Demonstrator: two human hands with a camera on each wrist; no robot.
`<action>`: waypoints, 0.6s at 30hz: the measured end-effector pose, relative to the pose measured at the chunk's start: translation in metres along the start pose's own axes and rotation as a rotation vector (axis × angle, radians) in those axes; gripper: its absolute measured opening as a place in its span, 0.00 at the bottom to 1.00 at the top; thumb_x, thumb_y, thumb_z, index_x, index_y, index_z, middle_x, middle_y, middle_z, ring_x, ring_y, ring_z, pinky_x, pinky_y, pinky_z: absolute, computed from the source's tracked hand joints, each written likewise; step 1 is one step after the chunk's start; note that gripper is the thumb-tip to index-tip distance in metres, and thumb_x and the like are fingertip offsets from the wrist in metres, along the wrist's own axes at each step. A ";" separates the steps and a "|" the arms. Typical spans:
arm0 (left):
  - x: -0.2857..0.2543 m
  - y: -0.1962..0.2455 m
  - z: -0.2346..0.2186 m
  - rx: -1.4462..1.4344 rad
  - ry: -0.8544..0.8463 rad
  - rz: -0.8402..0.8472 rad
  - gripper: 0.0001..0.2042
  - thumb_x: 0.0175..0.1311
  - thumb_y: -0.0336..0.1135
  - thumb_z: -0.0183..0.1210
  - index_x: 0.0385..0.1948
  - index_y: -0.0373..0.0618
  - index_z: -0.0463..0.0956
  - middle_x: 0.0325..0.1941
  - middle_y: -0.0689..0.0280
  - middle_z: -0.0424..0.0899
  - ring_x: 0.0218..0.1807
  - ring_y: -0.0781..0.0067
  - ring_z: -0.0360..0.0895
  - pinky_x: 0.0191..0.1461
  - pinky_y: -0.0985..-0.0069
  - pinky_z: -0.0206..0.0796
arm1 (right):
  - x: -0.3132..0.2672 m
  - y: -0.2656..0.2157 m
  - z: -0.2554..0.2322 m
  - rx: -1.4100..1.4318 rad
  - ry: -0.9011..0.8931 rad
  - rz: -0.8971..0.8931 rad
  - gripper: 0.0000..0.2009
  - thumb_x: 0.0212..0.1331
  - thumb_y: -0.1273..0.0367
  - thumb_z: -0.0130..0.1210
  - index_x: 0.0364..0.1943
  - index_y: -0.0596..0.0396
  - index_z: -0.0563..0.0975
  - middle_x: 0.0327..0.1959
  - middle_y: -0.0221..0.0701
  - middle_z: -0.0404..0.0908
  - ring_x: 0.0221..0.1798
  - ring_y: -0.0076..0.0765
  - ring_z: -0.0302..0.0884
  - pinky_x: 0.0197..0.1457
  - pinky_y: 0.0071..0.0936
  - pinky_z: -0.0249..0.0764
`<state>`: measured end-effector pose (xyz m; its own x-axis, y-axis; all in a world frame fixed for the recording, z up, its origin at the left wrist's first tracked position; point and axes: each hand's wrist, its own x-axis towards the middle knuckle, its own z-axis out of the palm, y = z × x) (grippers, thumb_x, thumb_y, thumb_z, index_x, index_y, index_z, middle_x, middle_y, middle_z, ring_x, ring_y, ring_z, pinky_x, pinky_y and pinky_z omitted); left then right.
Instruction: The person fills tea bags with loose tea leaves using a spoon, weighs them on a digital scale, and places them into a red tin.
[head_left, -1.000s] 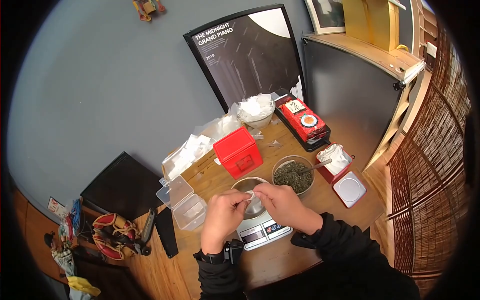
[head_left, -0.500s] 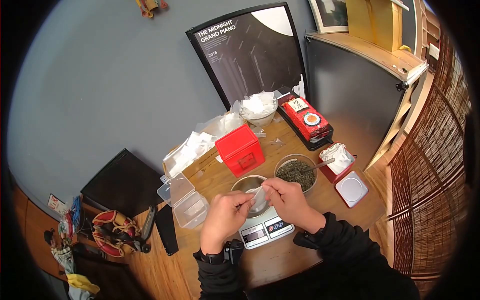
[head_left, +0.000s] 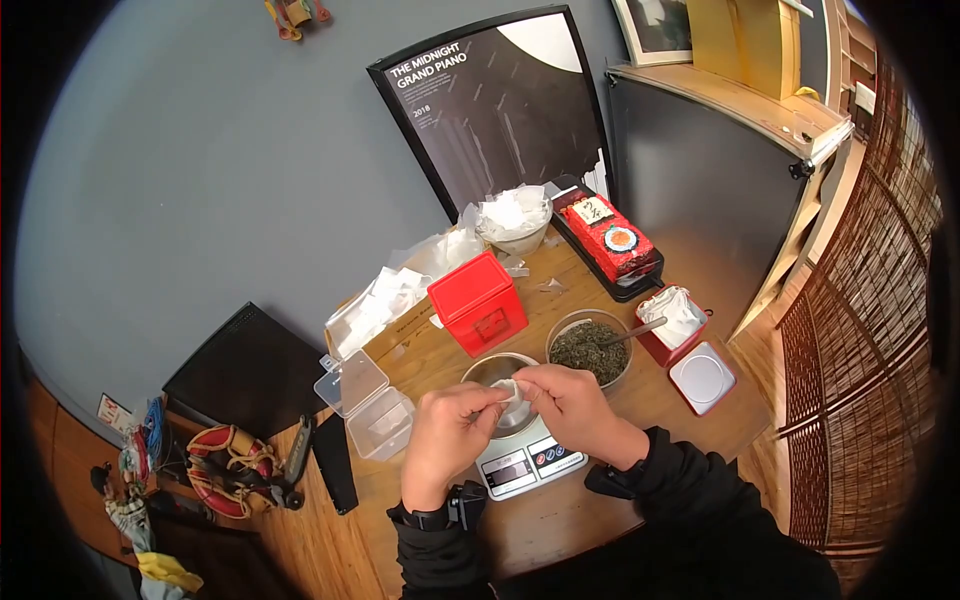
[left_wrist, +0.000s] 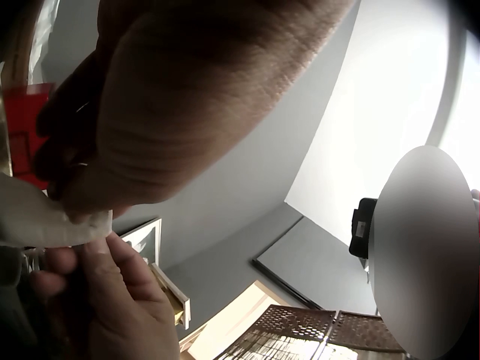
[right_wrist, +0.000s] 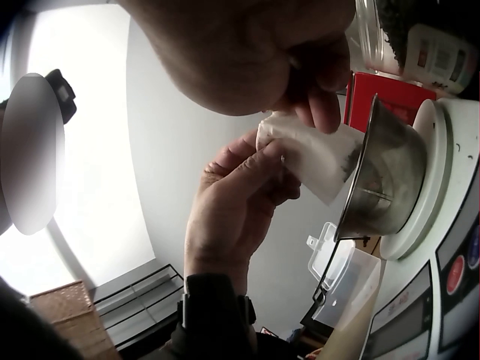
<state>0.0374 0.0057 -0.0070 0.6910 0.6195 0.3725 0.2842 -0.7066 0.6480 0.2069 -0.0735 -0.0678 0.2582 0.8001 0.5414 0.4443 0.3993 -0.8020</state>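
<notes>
White pouch (right_wrist: 319, 161), hands (head_left: 448, 430) (head_left: 575, 405) now closer together

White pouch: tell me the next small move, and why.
Probably close off the top of the white pouch: the left hand and right hand both pinch that end, while dark bits show at its lower end, above the metal bowl.

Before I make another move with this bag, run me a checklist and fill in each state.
1. Bag secured: ok; left hand and right hand both pinch the white bag.
2. Bag filled: ok; dark contents show through.
3. Bag closed: cannot tell; fingers partly hide it.
4. Metal bowl on scale: ok.
5. Display reading: cannot tell; illegible.
6. Spoon in leaf bowl: ok.
</notes>
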 end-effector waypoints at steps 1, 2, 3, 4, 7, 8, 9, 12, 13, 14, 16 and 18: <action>0.000 0.001 0.000 0.011 -0.004 0.002 0.09 0.54 0.21 0.62 0.36 0.40 0.86 0.30 0.56 0.85 0.29 0.57 0.83 0.33 0.70 0.73 | 0.000 0.000 0.001 0.000 0.003 -0.005 0.08 0.65 0.74 0.55 0.45 0.62 0.80 0.38 0.47 0.84 0.40 0.54 0.84 0.42 0.38 0.80; 0.000 0.001 -0.001 0.021 -0.008 0.005 0.09 0.54 0.21 0.62 0.36 0.41 0.86 0.30 0.56 0.85 0.29 0.57 0.83 0.33 0.70 0.73 | 0.000 -0.001 0.001 -0.001 0.006 -0.010 0.09 0.65 0.74 0.55 0.45 0.63 0.80 0.38 0.47 0.84 0.40 0.54 0.84 0.43 0.38 0.80; 0.001 0.001 0.000 0.020 -0.007 0.005 0.09 0.54 0.21 0.62 0.36 0.41 0.86 0.30 0.56 0.85 0.29 0.57 0.83 0.33 0.70 0.73 | 0.000 -0.002 0.000 -0.001 0.005 -0.011 0.09 0.65 0.74 0.55 0.45 0.63 0.80 0.38 0.47 0.84 0.40 0.54 0.84 0.43 0.38 0.80; 0.001 0.001 0.000 0.029 0.006 0.021 0.08 0.54 0.21 0.62 0.35 0.40 0.86 0.30 0.56 0.85 0.29 0.56 0.83 0.33 0.69 0.73 | 0.001 -0.004 -0.001 -0.011 -0.009 -0.004 0.09 0.65 0.74 0.55 0.45 0.63 0.80 0.38 0.48 0.84 0.41 0.55 0.84 0.43 0.39 0.80; 0.002 0.000 0.003 0.055 0.039 0.009 0.07 0.54 0.22 0.63 0.34 0.40 0.86 0.30 0.56 0.85 0.30 0.55 0.83 0.33 0.68 0.74 | 0.000 -0.008 -0.001 -0.010 0.017 -0.004 0.09 0.65 0.74 0.55 0.46 0.64 0.79 0.38 0.48 0.84 0.39 0.53 0.84 0.43 0.37 0.80; 0.002 -0.001 0.003 0.072 0.057 -0.018 0.07 0.54 0.23 0.63 0.34 0.40 0.86 0.30 0.56 0.85 0.30 0.54 0.83 0.34 0.68 0.74 | 0.000 -0.008 0.000 -0.001 0.059 -0.012 0.09 0.64 0.75 0.56 0.46 0.65 0.79 0.37 0.47 0.84 0.38 0.51 0.85 0.42 0.35 0.80; 0.003 -0.002 0.003 0.072 0.057 -0.018 0.07 0.54 0.23 0.63 0.34 0.40 0.86 0.30 0.56 0.85 0.30 0.54 0.83 0.34 0.68 0.74 | -0.002 -0.012 -0.003 -0.001 0.059 -0.011 0.09 0.64 0.75 0.56 0.46 0.65 0.79 0.37 0.47 0.84 0.38 0.51 0.85 0.42 0.35 0.80; 0.004 -0.006 0.003 0.128 0.084 -0.021 0.06 0.55 0.24 0.64 0.33 0.41 0.86 0.30 0.55 0.85 0.31 0.52 0.83 0.35 0.66 0.74 | -0.012 -0.013 -0.021 -0.005 0.128 0.017 0.10 0.63 0.75 0.59 0.46 0.64 0.79 0.33 0.42 0.84 0.34 0.36 0.86 0.38 0.27 0.79; 0.004 -0.007 0.004 0.138 0.085 -0.045 0.06 0.55 0.25 0.63 0.33 0.41 0.86 0.30 0.54 0.85 0.32 0.51 0.83 0.36 0.65 0.75 | -0.019 -0.007 -0.028 -0.004 0.220 0.010 0.07 0.63 0.75 0.60 0.43 0.62 0.79 0.29 0.37 0.83 0.31 0.28 0.82 0.35 0.23 0.77; 0.004 -0.008 0.004 0.148 0.086 -0.069 0.05 0.55 0.25 0.63 0.33 0.41 0.86 0.31 0.54 0.85 0.33 0.50 0.83 0.37 0.64 0.75 | -0.027 -0.001 -0.036 -0.004 0.311 0.002 0.05 0.63 0.75 0.61 0.39 0.61 0.80 0.26 0.32 0.82 0.27 0.21 0.79 0.31 0.19 0.74; 0.004 -0.009 0.003 0.157 0.084 -0.101 0.06 0.55 0.26 0.63 0.33 0.40 0.86 0.32 0.53 0.85 0.34 0.49 0.83 0.37 0.64 0.75 | -0.041 0.029 -0.047 0.059 0.418 0.085 0.03 0.63 0.75 0.60 0.37 0.58 0.78 0.24 0.28 0.79 0.23 0.18 0.74 0.27 0.17 0.69; 0.004 -0.009 0.003 0.167 0.077 -0.130 0.06 0.56 0.26 0.63 0.34 0.40 0.86 0.32 0.52 0.85 0.34 0.48 0.83 0.38 0.63 0.75 | -0.049 0.050 -0.059 0.121 0.530 0.169 0.02 0.64 0.75 0.59 0.35 0.55 0.76 0.21 0.24 0.77 0.20 0.15 0.69 0.24 0.15 0.63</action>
<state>0.0397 0.0139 -0.0133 0.5903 0.7290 0.3465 0.4782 -0.6617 0.5774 0.2676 -0.1194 -0.1198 0.7265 0.5356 0.4305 0.2661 0.3583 -0.8949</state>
